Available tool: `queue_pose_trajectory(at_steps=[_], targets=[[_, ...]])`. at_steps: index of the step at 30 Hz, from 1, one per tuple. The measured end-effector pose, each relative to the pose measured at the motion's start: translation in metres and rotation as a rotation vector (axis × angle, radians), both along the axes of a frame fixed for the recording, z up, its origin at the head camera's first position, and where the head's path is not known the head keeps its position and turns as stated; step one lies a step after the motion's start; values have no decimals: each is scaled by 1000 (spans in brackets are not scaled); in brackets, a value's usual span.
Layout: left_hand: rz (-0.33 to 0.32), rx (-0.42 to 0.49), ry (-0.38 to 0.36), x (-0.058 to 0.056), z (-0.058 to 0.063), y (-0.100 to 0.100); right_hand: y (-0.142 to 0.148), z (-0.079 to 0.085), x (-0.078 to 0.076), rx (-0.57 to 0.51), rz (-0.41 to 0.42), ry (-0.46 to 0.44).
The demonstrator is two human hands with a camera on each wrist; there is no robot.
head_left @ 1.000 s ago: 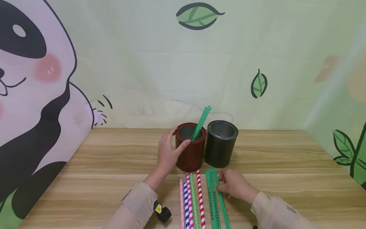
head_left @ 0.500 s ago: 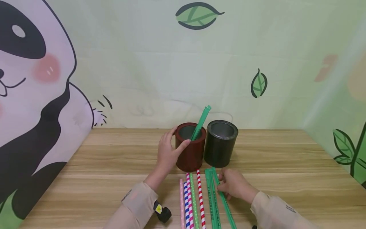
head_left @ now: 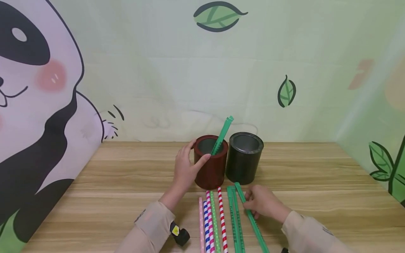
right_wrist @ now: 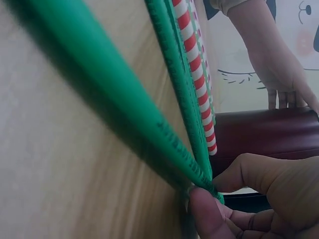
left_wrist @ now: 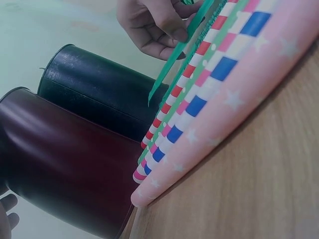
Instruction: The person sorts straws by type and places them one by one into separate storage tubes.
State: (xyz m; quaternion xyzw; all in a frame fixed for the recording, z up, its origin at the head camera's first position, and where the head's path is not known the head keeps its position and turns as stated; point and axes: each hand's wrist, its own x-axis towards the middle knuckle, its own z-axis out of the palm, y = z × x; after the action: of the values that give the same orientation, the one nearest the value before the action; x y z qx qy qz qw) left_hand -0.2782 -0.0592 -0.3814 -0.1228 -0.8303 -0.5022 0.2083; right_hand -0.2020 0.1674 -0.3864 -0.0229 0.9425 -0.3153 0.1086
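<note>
My left hand [head_left: 186, 170] grips the dark red cup [head_left: 211, 173] at its rim, thumb in front and fingers on the far left side. Out of that cup leans a green wrapped straw [head_left: 223, 135]. With thumb and fingertips, my right hand [head_left: 265, 203] pinches another green wrapped straw [head_left: 258, 232], printed with dark lettering, which slants away from the other green wrapped straws [head_left: 235, 219] beside it. The right wrist view shows the pinch close to one end of the held straw [right_wrist: 112, 94]. A black cup [head_left: 243, 165] stands upright beside the red one.
Left of the green straws lie several patterned straws: red-striped [head_left: 223, 221], green dotted [head_left: 215, 221], magenta-striped, blue-striped and pale pink with stars [left_wrist: 234, 99]. All rest on the wood-grain table [head_left: 126, 211]. A cloth with a printed panda [head_left: 63, 42] hangs behind.
The pinched green straw has swung away from its neighbours, its near end moving right; the right hand has shifted slightly right with it. The left hand keeps its grip on the red cup.
</note>
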Motion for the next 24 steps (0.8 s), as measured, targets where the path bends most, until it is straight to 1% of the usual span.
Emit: queue_pose_trajectory(at_steps=[5,8,14,17,22,24], targets=[[-3,2,6,0,1,0,5,3,1,-21,8,-4],[-5,2,4,0,1,0,10,5,2,-52,30,-10],[3,2,5,1,1,0,20,13,2,-153,132,7],[4,2,11,1,1,0,24,18,1,-198,162,13],[0,3,20,1,1,0,28,30,1,-202,198,68],[0,3,22,0,1,0,29,37,1,-199,198,84]])
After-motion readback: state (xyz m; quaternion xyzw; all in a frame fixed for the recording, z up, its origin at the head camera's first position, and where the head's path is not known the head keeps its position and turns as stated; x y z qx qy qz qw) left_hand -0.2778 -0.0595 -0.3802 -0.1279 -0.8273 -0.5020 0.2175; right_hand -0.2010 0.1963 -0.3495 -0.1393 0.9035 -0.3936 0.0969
